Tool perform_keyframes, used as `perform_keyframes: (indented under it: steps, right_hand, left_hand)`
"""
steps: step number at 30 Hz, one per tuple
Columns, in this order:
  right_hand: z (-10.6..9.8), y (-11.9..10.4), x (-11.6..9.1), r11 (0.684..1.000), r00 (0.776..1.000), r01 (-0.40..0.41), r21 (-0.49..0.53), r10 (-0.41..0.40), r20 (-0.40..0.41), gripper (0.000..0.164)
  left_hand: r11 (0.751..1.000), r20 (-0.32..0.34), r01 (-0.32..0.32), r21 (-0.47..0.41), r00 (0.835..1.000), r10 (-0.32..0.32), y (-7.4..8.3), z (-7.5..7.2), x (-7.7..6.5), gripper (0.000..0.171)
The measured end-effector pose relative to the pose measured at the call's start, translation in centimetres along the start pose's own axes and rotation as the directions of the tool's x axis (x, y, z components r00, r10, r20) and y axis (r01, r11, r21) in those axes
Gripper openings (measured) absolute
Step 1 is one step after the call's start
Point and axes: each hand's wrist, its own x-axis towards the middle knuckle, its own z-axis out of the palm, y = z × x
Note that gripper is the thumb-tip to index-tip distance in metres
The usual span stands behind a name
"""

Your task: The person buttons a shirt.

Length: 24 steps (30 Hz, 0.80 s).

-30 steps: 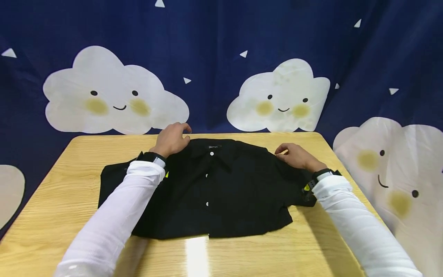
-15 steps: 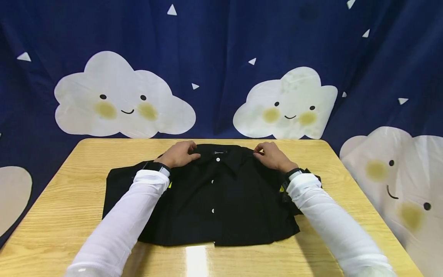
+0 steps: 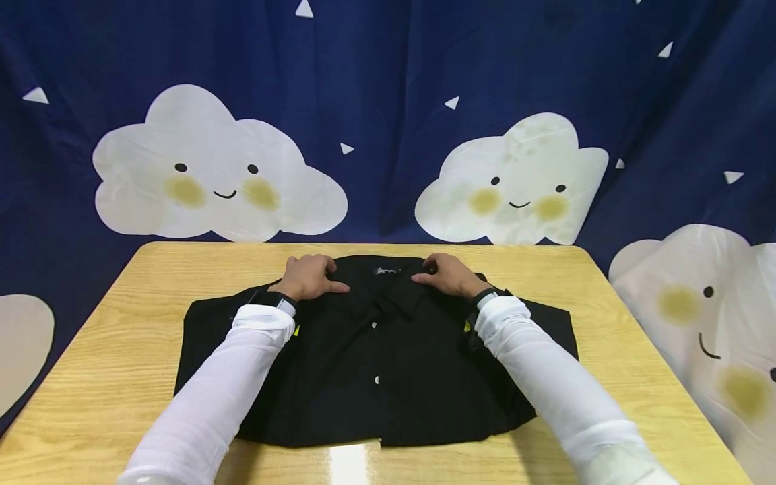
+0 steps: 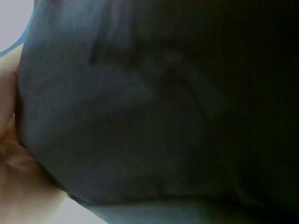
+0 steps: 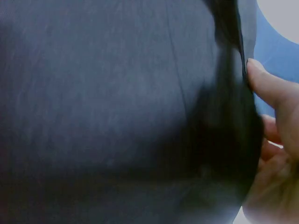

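A black button-up shirt (image 3: 345, 404) lies spread front up in the head view, its collar with a small label (image 3: 386, 271) toward the far edge. White buttons (image 3: 376, 380) run down its front. My left hand (image 3: 308, 277) grips the shirt beside the left of the collar, fingers over the far edge and thumb toward the middle. On the collar's right side my right hand (image 3: 447, 275) pinches the cloth. Dark shirt fabric fills both wrist views; the right thumb (image 5: 268, 84) presses its edge, while the left palm (image 4: 28, 191) is partly behind it.
The shirt rests on a light wooden table (image 3: 127, 337) with rounded far corners. Close behind it hangs a dark blue curtain (image 3: 388, 101) with white smiling clouds. A bright reflection (image 3: 348, 465) shows on the near tabletop.
My right hand has moved left from the right shoulder to the collar, while the left has stayed near its side. The collar front has folded over the top button; the right sleeve shows more.
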Motion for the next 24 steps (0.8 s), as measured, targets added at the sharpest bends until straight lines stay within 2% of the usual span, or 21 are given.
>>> perform_keyframes:
  steps: [2, 5, 9, 12, 14, 16, 18, 19, 22, 24]
  right_hand:
    - [-0.1, 0.2, -0.2, 0.998, 0.999, 0.022, 0.060, -0.019, -0.050, 0.051]
    - [-0.4, 0.3, -0.3, 0.989, 0.988, 0.054, 0.141, -0.032, -0.153, 0.046]
    - [-1.0, 0.0, -0.2, 0.980, 0.952, 0.100, 0.172, -0.045, -0.302, 0.048]
    - [-1.0, -0.2, 0.3, 0.982, 0.920, 0.106, 0.159, -0.036, -0.391, 0.047]
    - [-0.8, -0.3, 0.9, 0.991, 0.895, 0.078, 0.111, -0.021, -0.446, 0.044]
    - [-0.3, -0.3, 1.3, 0.999, 0.879, 0.028, 0.038, -0.007, -0.476, 0.043]
    - [0.3, -0.4, 1.4, 0.999, 0.880, -0.011, -0.042, -0.011, -0.476, 0.040]
    - [0.6, -0.6, 1.4, 0.996, 0.885, -0.018, -0.083, -0.023, -0.465, 0.039]
    - [1.5, -1.3, 0.8, 0.986, 0.917, 0.023, -0.162, -0.085, -0.389, 0.034]
    - [2.1, -1.9, 0.3, 0.976, 0.926, 0.077, -0.204, -0.146, -0.348, 0.031]
  left_hand:
    - [0.997, -0.068, -0.057, -0.044, 0.996, 0.054, -0.3, -0.3, -0.3, 0.049]
    - [0.982, -0.150, -0.116, -0.147, 0.984, 0.094, -0.5, -1.3, -0.8, 0.040]
    - [0.970, -0.242, -0.137, -0.201, 0.966, 0.086, -0.3, -2.5, -0.9, 0.040]
    - [0.985, -0.327, -0.120, -0.123, 0.942, 0.074, 0.0, -2.8, -0.1, 0.041]
    - [0.998, -0.377, -0.061, -0.025, 0.925, 0.047, 0.3, -2.3, 0.7, 0.042]
    - [0.997, -0.403, 0.014, 0.072, 0.915, 0.016, 0.5, -1.6, 1.3, 0.045]
    - [0.987, -0.407, 0.065, 0.150, 0.914, 0.002, 0.6, -0.7, 1.5, 0.048]
    - [0.982, -0.403, 0.069, 0.175, 0.915, 0.008, 0.6, -0.3, 1.5, 0.049]
    - [0.978, -0.381, 0.010, 0.208, 0.922, 0.072, 0.1, 0.5, 0.6, 0.044]
    - [0.974, -0.349, -0.031, 0.226, 0.931, 0.111, -0.4, 0.9, -0.2, 0.039]
